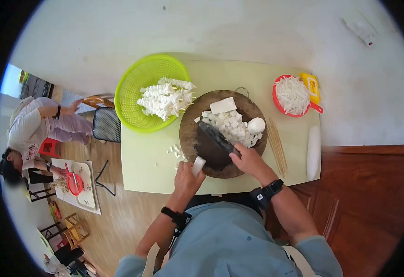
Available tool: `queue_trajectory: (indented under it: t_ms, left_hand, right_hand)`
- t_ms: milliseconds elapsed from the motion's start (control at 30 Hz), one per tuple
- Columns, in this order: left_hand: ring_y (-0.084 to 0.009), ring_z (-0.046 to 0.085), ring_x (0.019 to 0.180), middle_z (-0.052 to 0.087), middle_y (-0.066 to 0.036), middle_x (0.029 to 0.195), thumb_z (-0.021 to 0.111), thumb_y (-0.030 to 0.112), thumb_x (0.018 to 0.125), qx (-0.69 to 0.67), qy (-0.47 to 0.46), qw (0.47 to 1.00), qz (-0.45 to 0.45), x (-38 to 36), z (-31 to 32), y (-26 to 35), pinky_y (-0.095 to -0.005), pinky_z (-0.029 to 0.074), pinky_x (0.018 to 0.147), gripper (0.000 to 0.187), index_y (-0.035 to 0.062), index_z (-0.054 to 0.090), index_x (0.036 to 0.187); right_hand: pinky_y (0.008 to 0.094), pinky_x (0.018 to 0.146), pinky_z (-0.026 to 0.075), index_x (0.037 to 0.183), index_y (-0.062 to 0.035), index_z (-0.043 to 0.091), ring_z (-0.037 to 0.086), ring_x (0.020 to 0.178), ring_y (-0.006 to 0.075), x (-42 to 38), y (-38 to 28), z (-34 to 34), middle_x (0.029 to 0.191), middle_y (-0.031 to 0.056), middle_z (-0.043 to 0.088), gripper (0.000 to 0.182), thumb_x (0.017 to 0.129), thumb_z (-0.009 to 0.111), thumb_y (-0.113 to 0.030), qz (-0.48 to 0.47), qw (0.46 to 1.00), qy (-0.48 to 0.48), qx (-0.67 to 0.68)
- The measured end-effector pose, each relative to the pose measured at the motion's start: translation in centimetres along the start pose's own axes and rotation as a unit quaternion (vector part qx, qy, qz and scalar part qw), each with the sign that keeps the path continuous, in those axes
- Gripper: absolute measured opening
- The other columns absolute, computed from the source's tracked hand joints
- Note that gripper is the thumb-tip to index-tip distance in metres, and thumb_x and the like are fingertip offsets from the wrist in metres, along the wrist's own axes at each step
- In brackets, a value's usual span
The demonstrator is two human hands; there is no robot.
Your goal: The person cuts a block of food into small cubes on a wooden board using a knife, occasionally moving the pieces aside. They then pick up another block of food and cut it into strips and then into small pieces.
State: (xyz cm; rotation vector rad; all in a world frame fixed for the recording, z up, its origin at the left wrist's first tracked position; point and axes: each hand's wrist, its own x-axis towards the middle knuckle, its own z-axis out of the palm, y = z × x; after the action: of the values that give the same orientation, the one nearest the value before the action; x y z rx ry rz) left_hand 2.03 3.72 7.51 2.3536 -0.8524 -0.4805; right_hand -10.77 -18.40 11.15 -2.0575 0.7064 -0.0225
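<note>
Clock directions are read around the round chopping board [202, 159], which lies on the pale desk [239, 185], with twelve away from the wearer. The right hand [249, 161], between four and five o'clock, has its grip closed around the handle of the dark-bladed knife [215, 135]; the blade points toward ten, over the board. The left hand [188, 181], at seven, holds a white block [198, 166] between thumb and fingers, its grip narrow, by the board's rim.

On the board, a heap of white cubes [233, 125] spreads from twelve to three, with a flat white slab [223, 105] at twelve and a rounded white piece [256, 125] toward two. Small white scraps [176, 151] lie on the desk between eight and nine.

The green basket [130, 104] at ten holds skewered white pieces [166, 99]. At two, a red colander [280, 108] carries white shreds [292, 94], beside a yellow packet [312, 87]. Thin wooden sticks [277, 147] and a long white piece [313, 154] lie between three and four. Well away at nine, another person [31, 124] bends over a red bowl [75, 184].
</note>
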Motion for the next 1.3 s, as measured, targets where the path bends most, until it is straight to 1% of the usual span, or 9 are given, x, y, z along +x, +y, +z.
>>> queue_trajectory:
  t_ms: [300, 433, 500, 733, 800, 900, 1100, 1233, 1300]
  left_hand:
    - [-0.0423, 0.059, 0.089, 0.055, -0.022, 0.100, 0.074, 0.017, 0.077, -0.015, 0.008, 0.995, 0.098, 3.5, 3.2, 1.1, -0.0504, 0.051, 0.077, 0.041, -0.0008, 0.053, 0.107]
    - [-0.0404, 0.056, 0.092, 0.053, -0.020, 0.100, 0.074, 0.021, 0.078, 0.044, 0.004, 0.993, 0.112, 3.5, 3.1, 1.3, -0.0489, 0.048, 0.079, 0.040, 0.0007, 0.052, 0.104]
    - [-0.0395, 0.055, 0.093, 0.053, -0.019, 0.099, 0.074, 0.022, 0.078, 0.054, 0.006, 0.991, 0.123, 3.3, 3.3, 1.1, -0.0485, 0.047, 0.080, 0.039, 0.0014, 0.052, 0.102]
    - [-0.0343, 0.052, 0.090, 0.050, -0.015, 0.094, 0.072, 0.025, 0.079, 0.154, 0.051, 0.968, 0.190, 3.4, 4.7, -0.1, -0.0473, 0.038, 0.079, 0.033, 0.0055, 0.050, 0.093]
    - [-0.0337, 0.051, 0.090, 0.049, -0.014, 0.093, 0.072, 0.025, 0.079, 0.160, 0.064, 0.964, 0.201, 3.5, 4.8, -0.2, -0.0470, 0.037, 0.079, 0.033, 0.0059, 0.049, 0.092]
    - [-0.0345, 0.051, 0.091, 0.049, -0.016, 0.094, 0.071, 0.025, 0.080, 0.157, 0.049, 0.969, 0.187, 3.4, 4.9, -0.2, -0.0477, 0.037, 0.080, 0.033, 0.0048, 0.049, 0.095]
    - [-0.0351, 0.053, 0.092, 0.052, -0.015, 0.097, 0.073, 0.026, 0.080, 0.148, 0.047, 0.973, 0.171, 3.3, 4.3, 0.2, -0.0478, 0.039, 0.080, 0.037, 0.0031, 0.051, 0.099]
    - [-0.0374, 0.054, 0.094, 0.054, -0.019, 0.104, 0.072, 0.025, 0.081, 0.080, 0.078, 0.974, 0.197, 2.9, 3.7, 0.5, -0.0481, 0.040, 0.081, 0.045, -0.0016, 0.052, 0.113]
    - [-0.0381, 0.054, 0.094, 0.054, -0.020, 0.106, 0.072, 0.023, 0.081, 0.069, 0.079, 0.972, 0.208, 2.9, 3.8, 0.3, -0.0484, 0.041, 0.082, 0.047, -0.0026, 0.052, 0.116]
  right_hand:
    - [0.0460, 0.064, 0.052, 0.111, -0.0068, 0.060, 0.067, 0.074, 0.0384, -4.1, -0.9, -0.6, 0.079, 0.0172, 0.067, 0.027, 0.091, 0.068, -0.023, -0.013, 0.998, 0.036, -0.042]
    - [0.0452, 0.065, 0.053, 0.111, -0.0085, 0.061, 0.068, 0.076, 0.0367, -6.0, 0.3, 0.2, 0.083, 0.0153, 0.068, 0.027, 0.090, 0.068, -0.024, 0.010, 0.999, 0.003, -0.046]
    - [0.0452, 0.065, 0.054, 0.110, -0.0092, 0.061, 0.068, 0.077, 0.0363, -6.4, 0.8, 1.0, 0.084, 0.0147, 0.069, 0.026, 0.089, 0.069, -0.023, -0.050, 0.996, 0.026, -0.075]
    - [0.0458, 0.065, 0.054, 0.109, -0.0101, 0.061, 0.067, 0.077, 0.0364, -6.8, 0.9, 0.5, 0.085, 0.0138, 0.069, 0.026, 0.088, 0.068, -0.023, -0.050, 0.995, 0.016, -0.084]
    - [0.0461, 0.066, 0.054, 0.110, -0.0103, 0.061, 0.067, 0.077, 0.0366, -6.9, 1.0, 0.3, 0.086, 0.0138, 0.070, 0.026, 0.089, 0.068, -0.024, -0.050, 0.995, -0.022, -0.079]
    - [0.0465, 0.068, 0.054, 0.112, -0.0105, 0.060, 0.067, 0.079, 0.0371, -6.9, 0.5, -0.4, 0.088, 0.0150, 0.070, 0.027, 0.090, 0.067, -0.024, -0.006, 0.997, -0.034, -0.064]
    - [0.0467, 0.071, 0.053, 0.116, -0.0078, 0.059, 0.067, 0.084, 0.0378, -7.4, 1.0, 0.2, 0.090, 0.0174, 0.069, 0.031, 0.092, 0.067, -0.026, -0.005, 0.998, -0.032, -0.046]
    - [0.0468, 0.071, 0.053, 0.116, -0.0066, 0.059, 0.067, 0.083, 0.0376, -7.7, 0.1, 0.0, 0.091, 0.0172, 0.069, 0.030, 0.093, 0.066, -0.025, 0.003, 0.998, -0.025, -0.055]
    - [0.0452, 0.069, 0.054, 0.116, -0.0071, 0.059, 0.067, 0.080, 0.0362, -8.0, -0.4, -0.1, 0.090, 0.0151, 0.068, 0.029, 0.092, 0.065, -0.023, -0.075, 0.994, 0.030, -0.068]
